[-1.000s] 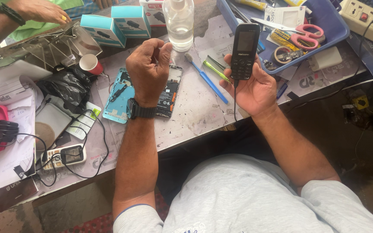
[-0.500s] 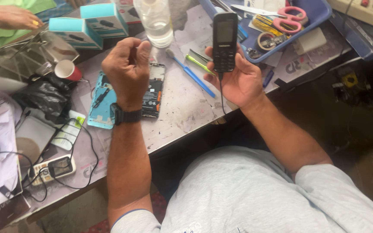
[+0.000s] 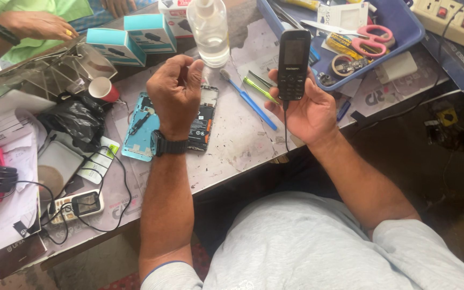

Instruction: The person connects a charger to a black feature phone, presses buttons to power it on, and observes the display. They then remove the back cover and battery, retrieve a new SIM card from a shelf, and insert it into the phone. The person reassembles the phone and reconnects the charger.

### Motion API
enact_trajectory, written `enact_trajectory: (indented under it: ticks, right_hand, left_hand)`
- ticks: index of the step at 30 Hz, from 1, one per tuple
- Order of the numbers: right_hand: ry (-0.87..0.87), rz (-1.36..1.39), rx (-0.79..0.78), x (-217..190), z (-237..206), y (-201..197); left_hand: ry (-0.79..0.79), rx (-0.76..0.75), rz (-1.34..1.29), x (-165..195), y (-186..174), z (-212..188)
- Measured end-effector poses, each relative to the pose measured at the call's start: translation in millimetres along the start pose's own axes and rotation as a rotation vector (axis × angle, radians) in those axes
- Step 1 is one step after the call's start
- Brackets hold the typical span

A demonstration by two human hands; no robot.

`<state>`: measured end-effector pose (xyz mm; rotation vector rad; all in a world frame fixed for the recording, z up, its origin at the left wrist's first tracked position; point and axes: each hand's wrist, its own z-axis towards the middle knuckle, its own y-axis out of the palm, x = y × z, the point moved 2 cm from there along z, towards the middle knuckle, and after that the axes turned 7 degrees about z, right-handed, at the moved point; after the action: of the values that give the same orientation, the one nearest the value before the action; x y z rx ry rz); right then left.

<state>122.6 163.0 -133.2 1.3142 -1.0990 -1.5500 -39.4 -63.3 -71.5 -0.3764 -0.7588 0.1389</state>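
Cluttered and scuffed, the grey table (image 3: 232,145) runs across the top of the view, with dark floor to your right.

Your right hand (image 3: 308,107) is cupped, palm up, around the lower half of a black keypad phone (image 3: 293,63); fingers and thumb grip its sides and it stands upright, screen toward you. A thin black cable (image 3: 286,126) hangs from its bottom edge down past your palm.

Your left hand (image 3: 174,92) is curled into a loose fist above the table, knuckles up; I cannot tell whether anything is pinched inside it. A black watch (image 3: 167,146) sits on that wrist.

Under the left hand lies an opened smartphone (image 3: 202,121), its insides showing, and just beside it a light blue back cover (image 3: 138,134). Between your hands lie a blue toothbrush (image 3: 251,102) and a green tool (image 3: 259,88). A clear bottle (image 3: 209,29) stands beyond the fist.

A blue tray (image 3: 404,27) behind the keypad phone holds pink scissors (image 3: 369,40) and a tape roll (image 3: 345,64). Two teal boxes (image 3: 135,37) and a red cup (image 3: 103,88) sit to the left, near another person's hand (image 3: 33,24).
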Motion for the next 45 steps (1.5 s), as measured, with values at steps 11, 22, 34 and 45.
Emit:
enact_trajectory:
  ticks: [11,22,34,45]
  right_hand:
    - [0.008,0.019,0.011,0.8,0.8,-1.5]
    - [0.000,0.008,0.017,1.1,-0.1,0.5]
    - [0.000,-0.004,0.001,3.2,0.8,2.6]
    - [0.008,0.017,-0.012,2.6,2.8,-1.2]
  left_hand:
    - [0.003,0.003,0.027,-1.1,-1.4,0.9]
    - [0.039,0.009,0.054,-0.7,-0.6,2.6]
    - [0.034,0.008,0.057,-1.4,-3.4,1.0]
    - [0.048,0.013,0.059,-1.7,-2.4,3.0]
